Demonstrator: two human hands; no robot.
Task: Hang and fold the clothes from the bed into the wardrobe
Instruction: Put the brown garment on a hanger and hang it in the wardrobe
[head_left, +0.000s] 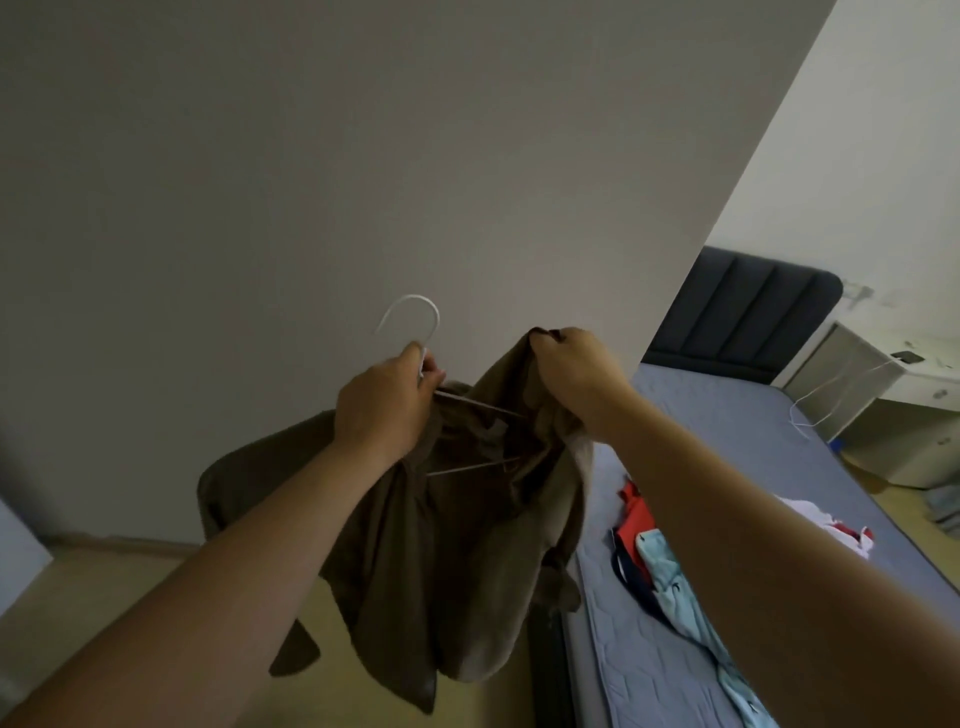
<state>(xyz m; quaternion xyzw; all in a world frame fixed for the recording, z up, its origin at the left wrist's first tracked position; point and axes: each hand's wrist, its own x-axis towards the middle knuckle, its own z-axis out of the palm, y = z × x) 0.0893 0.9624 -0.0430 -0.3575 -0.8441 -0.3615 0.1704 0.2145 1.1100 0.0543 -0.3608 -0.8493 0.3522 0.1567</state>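
A brown shirt (447, 561) hangs in the air in front of me, partly draped over a white wire hanger (415, 317). My left hand (382, 410) grips the hanger just below its hook, with cloth bunched under the palm. My right hand (576, 371) pinches the shirt's upper edge and lifts it beside the hanger's arm. The hanger's thin bars show inside the open shirt. On the bed (737, 431) to the right lie a red garment (636, 525), a light blue garment (670, 587) and a white garment (826, 519).
A plain grey wall or panel (363, 156) fills the view ahead. The bed has a dark padded headboard (748, 306). A white bedside cabinet (883, 395) with a cable stands at the far right. Yellowish floor (130, 587) lies below left.
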